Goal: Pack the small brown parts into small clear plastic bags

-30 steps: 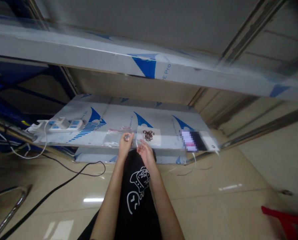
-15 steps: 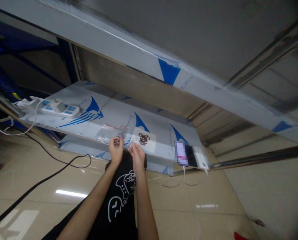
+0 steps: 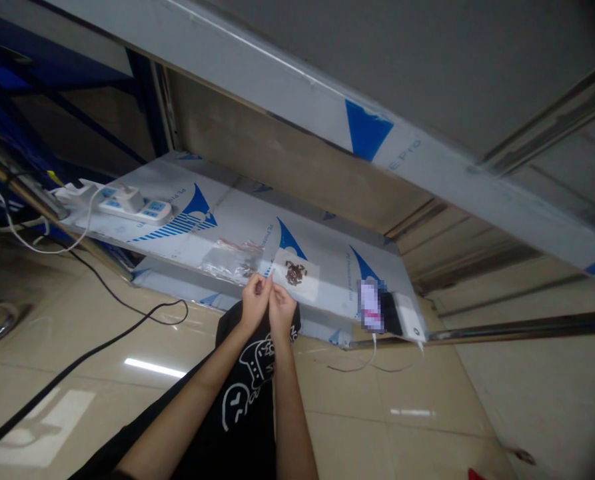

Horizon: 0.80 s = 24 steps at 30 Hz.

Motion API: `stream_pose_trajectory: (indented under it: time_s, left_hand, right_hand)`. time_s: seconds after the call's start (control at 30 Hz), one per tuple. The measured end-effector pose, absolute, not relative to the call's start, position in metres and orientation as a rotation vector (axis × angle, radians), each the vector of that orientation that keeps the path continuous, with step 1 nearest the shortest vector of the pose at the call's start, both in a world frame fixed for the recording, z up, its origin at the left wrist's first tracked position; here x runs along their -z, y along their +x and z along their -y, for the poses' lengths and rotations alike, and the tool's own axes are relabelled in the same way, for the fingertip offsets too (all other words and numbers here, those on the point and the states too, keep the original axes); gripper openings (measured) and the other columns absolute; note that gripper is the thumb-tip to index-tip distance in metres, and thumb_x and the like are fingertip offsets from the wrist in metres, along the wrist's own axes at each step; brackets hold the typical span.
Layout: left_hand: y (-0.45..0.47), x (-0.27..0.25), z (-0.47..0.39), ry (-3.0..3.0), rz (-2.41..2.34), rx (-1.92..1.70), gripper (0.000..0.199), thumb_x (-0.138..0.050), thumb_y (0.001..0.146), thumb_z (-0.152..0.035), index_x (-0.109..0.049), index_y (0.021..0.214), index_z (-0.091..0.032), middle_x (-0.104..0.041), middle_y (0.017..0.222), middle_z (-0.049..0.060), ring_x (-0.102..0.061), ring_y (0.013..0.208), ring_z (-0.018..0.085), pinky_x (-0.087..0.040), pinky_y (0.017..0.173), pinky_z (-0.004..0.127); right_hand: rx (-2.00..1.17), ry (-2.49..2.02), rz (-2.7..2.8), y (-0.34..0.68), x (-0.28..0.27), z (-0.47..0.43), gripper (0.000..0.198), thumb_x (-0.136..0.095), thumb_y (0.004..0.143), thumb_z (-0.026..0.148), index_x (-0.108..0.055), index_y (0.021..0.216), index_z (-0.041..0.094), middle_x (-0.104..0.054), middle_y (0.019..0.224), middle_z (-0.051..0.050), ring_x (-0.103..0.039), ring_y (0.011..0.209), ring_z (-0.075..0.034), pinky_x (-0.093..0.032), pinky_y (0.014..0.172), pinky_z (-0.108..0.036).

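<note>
At the shelf's front edge, my left hand (image 3: 255, 300) and my right hand (image 3: 281, 307) meet, fingertips pinched together. A glint of the small clear plastic bag in my right fingers shows at their tips; most of it is hidden. What my left fingers hold, if anything, I cannot make out. Just beyond my right hand lies a white sheet (image 3: 311, 283) bearing a heap of small dark brown pieces (image 3: 295, 272). Left of it, clear plastic bags (image 3: 222, 262) with reddish edges lie flat near the edge.
The metal shelf (image 3: 242, 213) wears blue-printed protective film. A white power strip (image 3: 142, 210) with plugs sits at its left end; a phone (image 3: 371, 307) and a white device (image 3: 411, 320) with cables lie at its right. An upper shelf edge (image 3: 302, 93) crosses above. A black cable (image 3: 102, 347) trails across the floor.
My hands have come together; they were apart, the left with brown pieces at its fingertips and the right with a small clear bag. The view has shifted slightly.
</note>
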<state>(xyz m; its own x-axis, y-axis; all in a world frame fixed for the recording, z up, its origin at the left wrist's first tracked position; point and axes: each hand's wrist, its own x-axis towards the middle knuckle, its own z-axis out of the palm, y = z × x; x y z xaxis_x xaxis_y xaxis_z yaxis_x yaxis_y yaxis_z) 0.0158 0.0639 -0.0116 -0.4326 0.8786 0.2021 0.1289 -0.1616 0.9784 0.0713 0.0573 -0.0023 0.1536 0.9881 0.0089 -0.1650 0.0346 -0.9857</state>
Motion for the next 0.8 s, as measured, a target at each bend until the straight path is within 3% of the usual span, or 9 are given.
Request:
stream_pose_trajectory:
  time_s: [0.23, 0.53, 0.8]
  left_hand:
    - [0.004, 0.009, -0.064, 1.288, -1.497, -1.623, 0.028, -0.048, 0.08, -0.032, -0.037, 0.059, -0.017, -0.035, 0.058, -0.004, -0.037, 0.057, 0.009, -0.032, 0.057, 0.021]
    - [0.0, 0.018, -0.066, 1.165, -1.395, -1.66, 0.03, -0.041, 0.084, -0.031, -0.035, 0.058, -0.017, -0.035, 0.06, -0.002, -0.036, 0.058, 0.01, -0.031, 0.057, 0.022]
    - [-0.005, 0.022, -0.068, 1.178, -1.507, -1.713, 0.025, -0.039, 0.08, -0.021, -0.04, 0.055, -0.017, -0.041, 0.062, -0.001, -0.041, 0.063, 0.011, -0.033, 0.061, 0.023]
  right_hand:
    - [-1.262, -1.109, 0.962, 0.07, -0.002, -0.059, 0.018, -0.064, 0.068, 0.029, -0.064, 0.071, 0.012, -0.07, 0.072, -0.008, -0.065, 0.067, -0.018, -0.05, 0.076, -0.033]
    - [-1.266, -1.133, 1.076, 0.071, 0.007, -0.063, 0.016, -0.064, 0.066, 0.029, -0.063, 0.067, 0.013, -0.067, 0.066, -0.005, -0.063, 0.063, -0.016, -0.051, 0.067, -0.029]
    - [-1.039, -1.265, 1.154, 0.06, 0.009, -0.061, 0.023, -0.061, 0.068, 0.029, -0.061, 0.083, 0.012, -0.065, 0.069, -0.006, -0.06, 0.059, -0.014, -0.049, 0.055, -0.023]
